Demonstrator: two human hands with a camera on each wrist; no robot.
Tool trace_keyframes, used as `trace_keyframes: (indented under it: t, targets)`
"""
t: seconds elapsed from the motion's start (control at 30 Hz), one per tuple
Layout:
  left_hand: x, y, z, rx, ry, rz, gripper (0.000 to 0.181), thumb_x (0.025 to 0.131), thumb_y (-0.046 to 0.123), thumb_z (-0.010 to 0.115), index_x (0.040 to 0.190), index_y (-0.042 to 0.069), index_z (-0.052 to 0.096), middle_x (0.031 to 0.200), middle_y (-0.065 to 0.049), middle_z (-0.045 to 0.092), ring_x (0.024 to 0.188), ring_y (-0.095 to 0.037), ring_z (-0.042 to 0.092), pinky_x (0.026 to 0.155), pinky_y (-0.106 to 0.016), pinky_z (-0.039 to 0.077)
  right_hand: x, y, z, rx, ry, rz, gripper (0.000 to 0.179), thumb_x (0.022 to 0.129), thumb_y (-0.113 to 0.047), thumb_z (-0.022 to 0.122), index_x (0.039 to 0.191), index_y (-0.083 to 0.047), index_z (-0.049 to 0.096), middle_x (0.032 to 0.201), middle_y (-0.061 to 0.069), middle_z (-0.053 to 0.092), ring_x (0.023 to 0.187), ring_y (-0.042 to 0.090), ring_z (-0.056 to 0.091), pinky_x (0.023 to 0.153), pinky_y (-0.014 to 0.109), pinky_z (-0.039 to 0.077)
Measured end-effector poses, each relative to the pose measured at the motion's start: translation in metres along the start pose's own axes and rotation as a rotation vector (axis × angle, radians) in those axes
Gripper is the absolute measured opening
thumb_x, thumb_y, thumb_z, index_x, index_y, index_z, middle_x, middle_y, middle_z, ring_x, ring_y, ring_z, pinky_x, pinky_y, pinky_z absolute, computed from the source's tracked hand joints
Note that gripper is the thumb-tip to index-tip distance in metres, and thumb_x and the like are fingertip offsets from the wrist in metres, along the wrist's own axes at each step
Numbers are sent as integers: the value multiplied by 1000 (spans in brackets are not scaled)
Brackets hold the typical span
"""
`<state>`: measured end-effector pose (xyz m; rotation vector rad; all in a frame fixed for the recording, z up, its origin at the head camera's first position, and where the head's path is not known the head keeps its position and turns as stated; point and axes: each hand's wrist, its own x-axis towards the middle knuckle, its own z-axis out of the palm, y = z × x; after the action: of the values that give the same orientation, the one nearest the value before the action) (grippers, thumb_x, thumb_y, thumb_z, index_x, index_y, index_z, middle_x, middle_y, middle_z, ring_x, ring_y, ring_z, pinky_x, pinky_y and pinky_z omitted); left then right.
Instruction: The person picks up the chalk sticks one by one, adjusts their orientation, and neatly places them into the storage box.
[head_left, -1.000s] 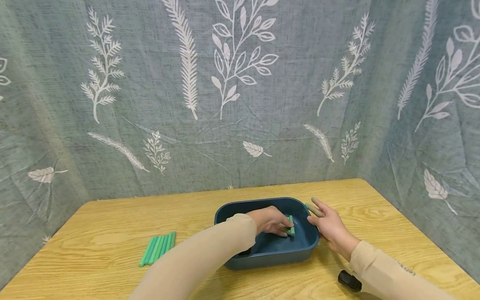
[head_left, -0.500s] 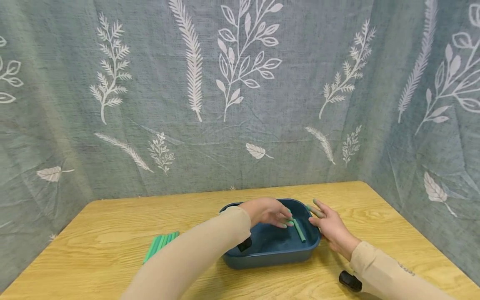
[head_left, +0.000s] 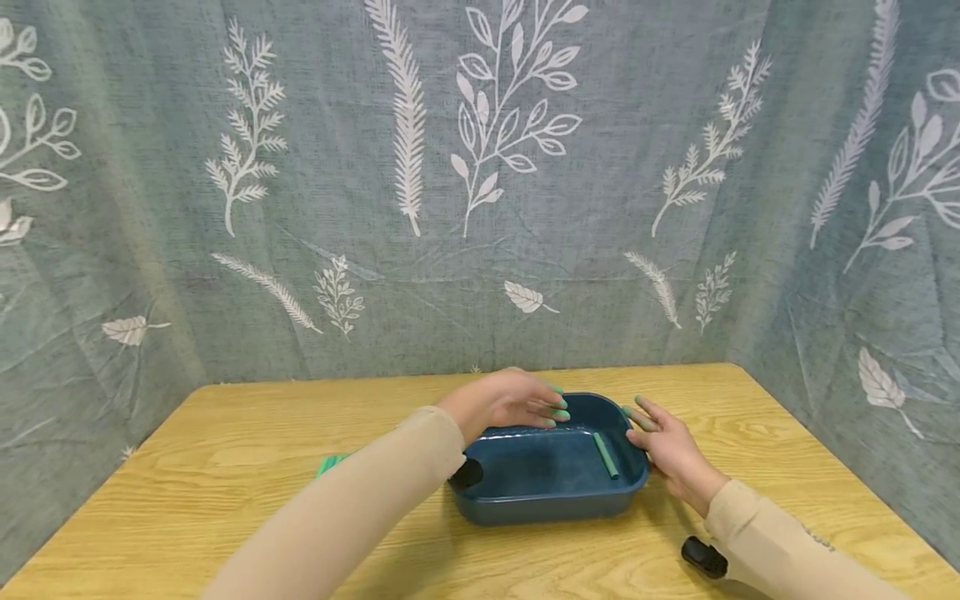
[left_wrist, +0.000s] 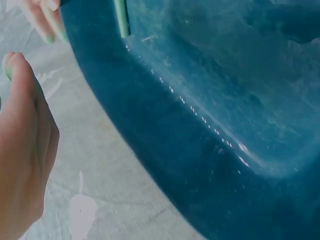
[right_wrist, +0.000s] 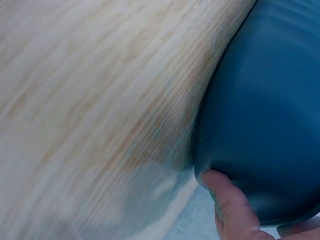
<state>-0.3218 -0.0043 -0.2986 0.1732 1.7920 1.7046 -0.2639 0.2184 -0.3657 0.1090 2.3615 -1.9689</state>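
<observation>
Raised over the back left of a dark blue tub, my left hand holds nothing, its fingers stretched loosely toward the right. In the left wrist view that hand is beside the tub's rim. A slim green stick lies on the tub floor near the right wall; its end also shows in the left wrist view. My right hand holds the tub's right end. In the right wrist view one finger presses low on the outer wall, and another part of the hand is at the rim.
Several more green sticks lie on the wooden table at the left, mostly hidden behind my left sleeve. A black wrist device is below my right sleeve. A leaf-patterned grey-green curtain hangs behind the table.
My left hand has let go of the green stick at the tub's right side and moved up and left, out of the tub. The right hand has stayed at the tub's right end.
</observation>
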Motion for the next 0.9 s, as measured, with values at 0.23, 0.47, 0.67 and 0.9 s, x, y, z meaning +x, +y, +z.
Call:
trace_keyframes:
  t: [0.23, 0.47, 0.67, 0.9]
  targets:
    - [-16, -5, -19, -14, 43, 53, 39, 99, -2, 51, 137, -11, 44, 121, -23, 58, 124, -38, 52, 98, -38, 48, 0, 1, -1, 14, -10, -3, 65, 103, 3, 39, 156, -4, 2, 157, 25, 15, 139, 46, 24, 99, 52, 44]
    - [-34, -16, -40, -15, 45, 61, 44, 102, 0, 46, 144, -10, 35, 140, -29, 44, 130, -39, 45, 101, -37, 46, -1, 2, 0, 59, -28, -10, 64, 104, 1, 35, 155, -4, -3, 158, 23, 8, 142, 43, 17, 109, 56, 31]
    - [-48, -30, -55, -66, 48, 65, 48, 104, 1, 42, 148, -10, 26, 146, -31, 34, 134, -40, 40, 105, -37, 43, -5, 4, 4, 78, -37, -24, 66, 105, -1, 29, 152, -8, -17, 159, 21, 4, 144, 43, 6, 114, 55, 21]
    - [-67, -39, -65, -70, 52, 105, 48, 104, 1, 42, 147, -12, 25, 145, -32, 34, 134, -42, 39, 105, -38, 43, -5, 4, 10, 67, -22, -30, 65, 105, 0, 27, 151, -5, -19, 159, 21, 4, 144, 43, 3, 115, 56, 16]
